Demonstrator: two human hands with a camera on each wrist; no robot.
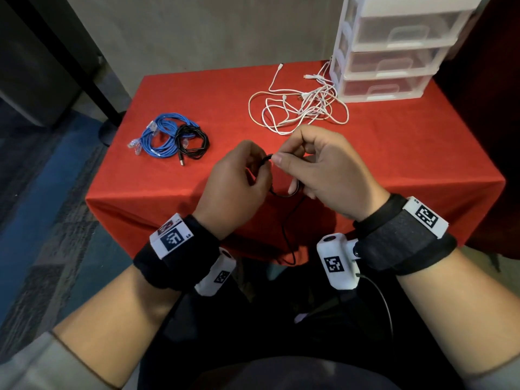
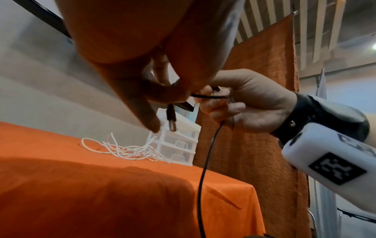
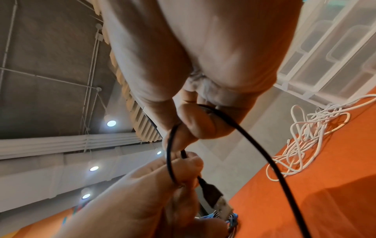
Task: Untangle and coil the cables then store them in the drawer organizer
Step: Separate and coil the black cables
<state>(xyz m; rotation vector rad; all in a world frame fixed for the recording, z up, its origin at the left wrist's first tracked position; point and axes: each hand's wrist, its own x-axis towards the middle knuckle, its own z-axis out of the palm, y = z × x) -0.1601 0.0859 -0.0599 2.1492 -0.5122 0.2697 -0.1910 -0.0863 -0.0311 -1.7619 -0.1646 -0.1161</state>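
A person sits at a counter (image 1: 394, 153) draped in red cloth, both bare hands raised just above its near edge and close together. The left hand (image 1: 236, 184) has its fingers curled, pinching a thin black cable (image 1: 287, 229) near one end; in the right wrist view the cable's USB plug (image 3: 213, 198) pokes out below those fingers. The right hand (image 1: 323, 175) is also curled, its thumb and fingers pinching the same cable a little further along, so a short loop runs between the two grips. From the right hand the rest of the cable hangs down over the counter's front edge toward the person's lap. On the left part of the counter lies a coiled blue network cable (image 1: 160, 136) with clear plugs, and a coiled black cable (image 1: 194, 143) rests touching its right side, partly overlapping it. Further back, to the right of centre, a tangle of white cables (image 1: 301, 108) sprawls loosely on the cloth, its far strands reaching the base of a white drawer organizer (image 1: 394, 49). The organizer stands at the counter's back right corner and has translucent drawers stacked one above another, all pushed in. Each wrist wears a black strap carrying a white camera block with square black-and-white markers.
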